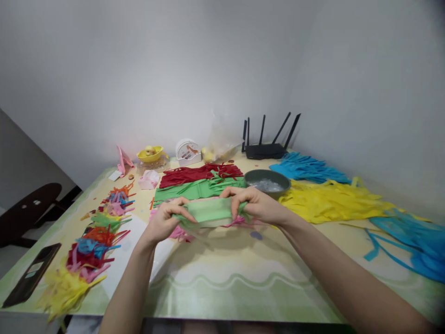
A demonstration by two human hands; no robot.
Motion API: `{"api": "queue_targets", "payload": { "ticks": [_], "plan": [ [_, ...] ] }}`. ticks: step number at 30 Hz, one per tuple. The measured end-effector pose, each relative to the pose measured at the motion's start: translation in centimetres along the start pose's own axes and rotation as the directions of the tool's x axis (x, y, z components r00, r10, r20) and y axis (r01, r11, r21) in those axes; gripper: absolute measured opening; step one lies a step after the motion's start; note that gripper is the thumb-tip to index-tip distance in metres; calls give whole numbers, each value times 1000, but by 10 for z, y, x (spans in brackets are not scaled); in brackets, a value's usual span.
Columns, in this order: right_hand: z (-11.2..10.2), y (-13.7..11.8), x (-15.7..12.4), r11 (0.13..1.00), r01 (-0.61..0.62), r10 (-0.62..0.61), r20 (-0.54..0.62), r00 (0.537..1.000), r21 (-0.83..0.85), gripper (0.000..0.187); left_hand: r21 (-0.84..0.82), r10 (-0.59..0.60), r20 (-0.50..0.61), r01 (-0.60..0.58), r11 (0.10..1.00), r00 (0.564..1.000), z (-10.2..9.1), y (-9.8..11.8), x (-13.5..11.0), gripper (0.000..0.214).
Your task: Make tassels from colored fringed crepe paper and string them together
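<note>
A light green paper piece (pixel 210 212) is held up just above the table, stretched between both hands. My left hand (pixel 166 221) pinches its left end, fingers closed round the edge. My right hand (pixel 255 204) grips its right end the same way. Under the green piece lie pink paper strips (pixel 179 233) on the table. Behind it lie flat stacks of green strips (pixel 194 189) and red strips (pixel 198 174).
A grey bowl (pixel 267 182) stands behind my right hand. Yellow fringed paper (pixel 330 202) and blue fringed paper (pixel 413 241) cover the right side. Colourful finished tassels (pixel 93 241) and a black phone (pixel 31 273) lie left. A black router (pixel 266 149) and a yellow dish (pixel 150 154) stand by the wall.
</note>
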State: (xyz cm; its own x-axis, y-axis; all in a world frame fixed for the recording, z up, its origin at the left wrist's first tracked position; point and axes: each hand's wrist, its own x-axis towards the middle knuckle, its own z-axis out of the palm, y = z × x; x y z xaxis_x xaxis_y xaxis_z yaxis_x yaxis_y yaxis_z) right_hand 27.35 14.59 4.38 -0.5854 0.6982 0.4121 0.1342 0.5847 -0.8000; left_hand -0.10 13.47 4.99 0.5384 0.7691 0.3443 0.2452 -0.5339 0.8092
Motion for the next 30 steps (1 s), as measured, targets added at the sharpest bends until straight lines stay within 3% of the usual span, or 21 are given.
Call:
{"api": "queue_targets", "payload": {
  "ticks": [4,8,12,16,18,20,25,30],
  "plan": [
    [-9,1,1,995,19,-13,64,998,-102,36,174,-11,74,-2,985,997,-3,14,-1,33],
    [-13,-7,-1,975,37,-11,118,993,-220,42,192,-34,124,10,981,992,-4,19,-1,18],
    [-14,-16,-4,955,34,10,149,989,-294,44,207,-58,2,56,977,998,2,18,3,20],
    [-12,-24,-4,953,-35,92,176,980,-302,28,237,-45,-115,72,969,992,11,17,4,30],
    [-9,-26,-3,961,-49,90,141,986,-271,15,257,-25,-149,63,964,989,13,18,2,25],
    [-4,-27,-2,967,-60,77,61,995,-247,22,254,-10,-177,56,966,984,13,19,0,18],
    [7,-29,-2,961,-36,1,-126,992,-275,16,205,-29,-121,54,977,992,5,27,-2,69],
    [11,-42,-8,955,-18,-23,-135,991,-295,37,221,-240,-32,241,945,970,1,29,2,35]
  ]
}}
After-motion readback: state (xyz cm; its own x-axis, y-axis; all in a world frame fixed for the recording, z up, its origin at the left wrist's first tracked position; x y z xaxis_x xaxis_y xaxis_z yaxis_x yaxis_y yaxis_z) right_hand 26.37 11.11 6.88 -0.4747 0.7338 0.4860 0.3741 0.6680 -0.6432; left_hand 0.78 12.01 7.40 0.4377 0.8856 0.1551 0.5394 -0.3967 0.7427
